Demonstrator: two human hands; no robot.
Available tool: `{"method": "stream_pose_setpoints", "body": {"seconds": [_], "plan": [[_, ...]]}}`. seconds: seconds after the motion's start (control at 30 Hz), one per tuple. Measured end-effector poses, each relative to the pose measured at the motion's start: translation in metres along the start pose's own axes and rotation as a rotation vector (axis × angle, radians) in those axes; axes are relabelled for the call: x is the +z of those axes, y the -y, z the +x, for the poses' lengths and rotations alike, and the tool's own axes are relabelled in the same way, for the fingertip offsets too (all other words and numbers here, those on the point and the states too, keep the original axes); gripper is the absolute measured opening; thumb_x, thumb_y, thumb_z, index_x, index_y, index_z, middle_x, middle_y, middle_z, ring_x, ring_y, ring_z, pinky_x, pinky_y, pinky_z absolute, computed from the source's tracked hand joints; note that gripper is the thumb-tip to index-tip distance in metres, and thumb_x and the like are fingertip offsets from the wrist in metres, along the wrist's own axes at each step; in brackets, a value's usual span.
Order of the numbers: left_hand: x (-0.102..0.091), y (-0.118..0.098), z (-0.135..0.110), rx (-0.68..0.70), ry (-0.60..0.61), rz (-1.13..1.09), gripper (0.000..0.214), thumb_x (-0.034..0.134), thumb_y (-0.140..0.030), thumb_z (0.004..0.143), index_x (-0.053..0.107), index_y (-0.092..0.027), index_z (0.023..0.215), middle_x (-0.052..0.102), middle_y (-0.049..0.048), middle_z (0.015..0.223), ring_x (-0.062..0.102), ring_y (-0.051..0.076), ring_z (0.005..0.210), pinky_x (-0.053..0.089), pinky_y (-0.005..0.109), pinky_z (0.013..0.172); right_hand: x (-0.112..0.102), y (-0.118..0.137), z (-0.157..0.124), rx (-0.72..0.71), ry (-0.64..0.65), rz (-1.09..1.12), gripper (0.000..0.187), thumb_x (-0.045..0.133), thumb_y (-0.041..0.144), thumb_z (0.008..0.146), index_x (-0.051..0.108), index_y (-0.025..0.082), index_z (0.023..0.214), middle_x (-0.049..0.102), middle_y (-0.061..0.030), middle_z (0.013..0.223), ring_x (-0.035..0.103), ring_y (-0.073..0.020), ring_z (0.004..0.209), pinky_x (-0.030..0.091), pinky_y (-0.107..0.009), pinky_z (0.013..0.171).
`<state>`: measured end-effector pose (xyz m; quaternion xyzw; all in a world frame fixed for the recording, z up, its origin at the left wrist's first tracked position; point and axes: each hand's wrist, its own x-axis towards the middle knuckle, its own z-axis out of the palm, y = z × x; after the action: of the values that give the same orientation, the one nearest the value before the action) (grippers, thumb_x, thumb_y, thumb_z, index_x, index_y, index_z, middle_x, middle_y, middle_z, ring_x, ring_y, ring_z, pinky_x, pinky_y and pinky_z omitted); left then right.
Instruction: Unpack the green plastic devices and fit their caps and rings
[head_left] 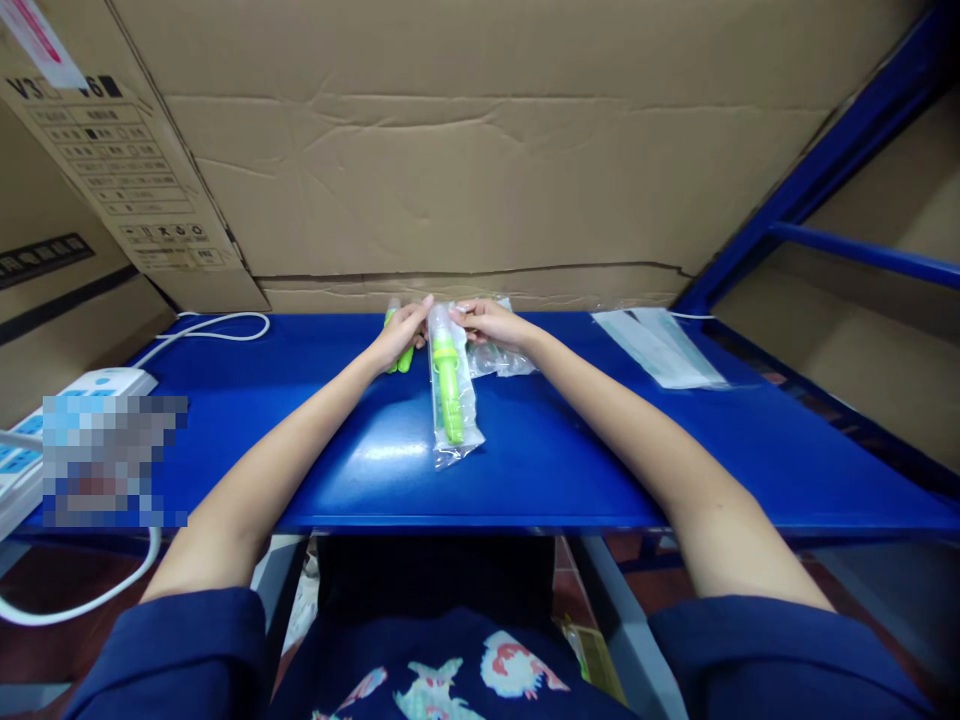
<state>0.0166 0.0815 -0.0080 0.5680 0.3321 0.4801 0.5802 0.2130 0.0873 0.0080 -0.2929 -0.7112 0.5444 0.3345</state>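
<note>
A clear plastic bag with a green tube-shaped item inside lies lengthwise on the blue shelf. My left hand pinches the bag's far end from the left, and my right hand pinches the same end from the right. More loose green items lie under and just left of my left hand. A crumpled clear bag sits under my right hand.
A flat stack of clear bags lies at the back right. A white power strip and its cable run along the left. Cardboard boxes wall the back. A blue rack frame rises on the right.
</note>
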Motion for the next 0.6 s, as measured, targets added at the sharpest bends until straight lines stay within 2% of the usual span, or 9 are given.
{"method": "stream_pose_setpoints", "body": {"seconds": [0.1,0.27,0.4,0.6], "plan": [[0.0019,0.0004,-0.0013,0.014,0.055,0.015,0.048,0.065,-0.057,0.09,0.052,-0.015,0.07,0.047,-0.0047,0.055,0.041,0.003,0.043,0.027,0.017,0.04,-0.0005,0.0009,-0.0007,-0.008,0.009,-0.012,0.049,0.075,0.06,0.082,0.053,0.016,0.077,0.041,0.0084,0.05,0.029,-0.0039,0.044,0.021,-0.018,0.04],[0.0066,-0.0033,-0.0053,0.014,0.04,0.013,0.043,0.065,-0.048,0.093,0.051,-0.016,0.07,0.047,-0.0049,0.054,0.04,0.003,0.043,0.026,0.016,0.04,-0.0025,0.0029,-0.0013,-0.004,0.018,-0.035,0.048,0.075,0.059,0.082,0.055,0.016,0.077,0.043,0.0081,0.05,0.031,-0.0039,0.044,0.023,-0.018,0.041],[0.0076,-0.005,-0.0065,0.034,0.048,0.012,0.042,0.065,-0.047,0.093,0.05,-0.016,0.071,0.046,-0.0056,0.055,0.04,0.003,0.043,0.027,0.015,0.04,-0.0027,0.0039,-0.0012,-0.024,0.023,-0.039,0.05,0.075,0.06,0.082,0.053,0.016,0.075,0.043,0.0077,0.05,0.032,-0.0039,0.043,0.023,-0.018,0.041],[0.0046,-0.0015,-0.0039,0.093,0.056,0.022,0.048,0.074,-0.058,0.083,0.051,-0.017,0.072,0.046,-0.0067,0.055,0.04,0.003,0.044,0.029,0.016,0.041,-0.002,0.0049,-0.0016,-0.03,0.021,-0.046,0.048,0.072,0.058,0.087,0.052,0.016,0.073,0.043,0.0072,0.05,0.032,-0.0043,0.044,0.024,-0.018,0.041]]}}
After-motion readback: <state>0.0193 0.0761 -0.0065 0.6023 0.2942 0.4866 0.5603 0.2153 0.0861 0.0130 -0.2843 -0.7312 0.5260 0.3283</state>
